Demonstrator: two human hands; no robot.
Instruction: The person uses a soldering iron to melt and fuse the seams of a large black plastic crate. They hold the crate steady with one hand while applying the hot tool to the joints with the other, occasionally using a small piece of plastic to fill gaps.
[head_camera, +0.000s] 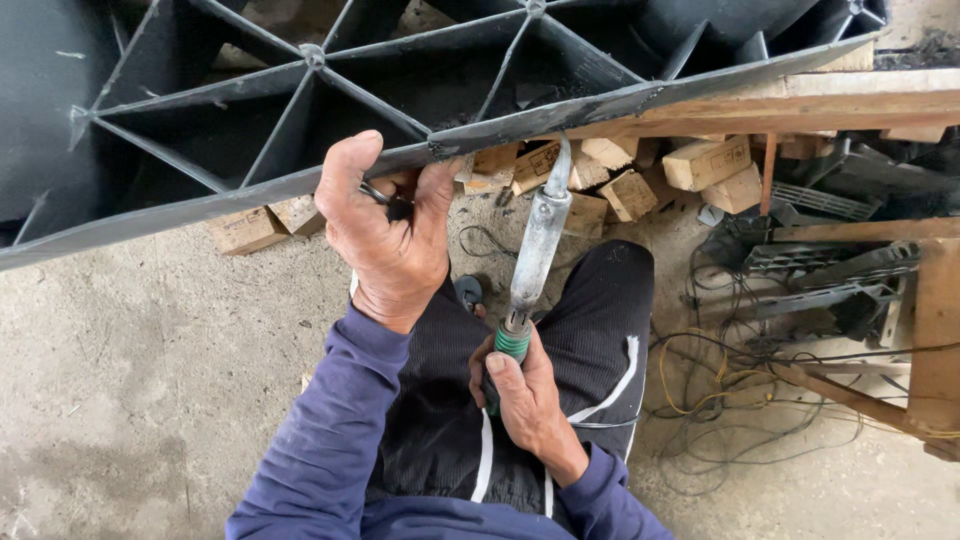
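Note:
A large black plastic panel with raised triangular ribs (300, 110) fills the top of the head view, its edge running from lower left to upper right. My left hand (385, 225) grips that edge from below, thumb on top, fingers shut around a small dark tool and the rim. My right hand (525, 400) holds the green handle of a long metal heating tool (535, 250). Its tip touches the panel's edge just right of my left hand. Purple sleeves cover both arms, and dark trousers with white stripes lie under them.
Several small wooden blocks (705, 165) lie on the concrete floor (150, 350) under the panel. A wooden beam (800, 110) runs at the upper right. Tangled wires (720, 390), black plastic scraps and a wooden frame (935, 320) crowd the right side.

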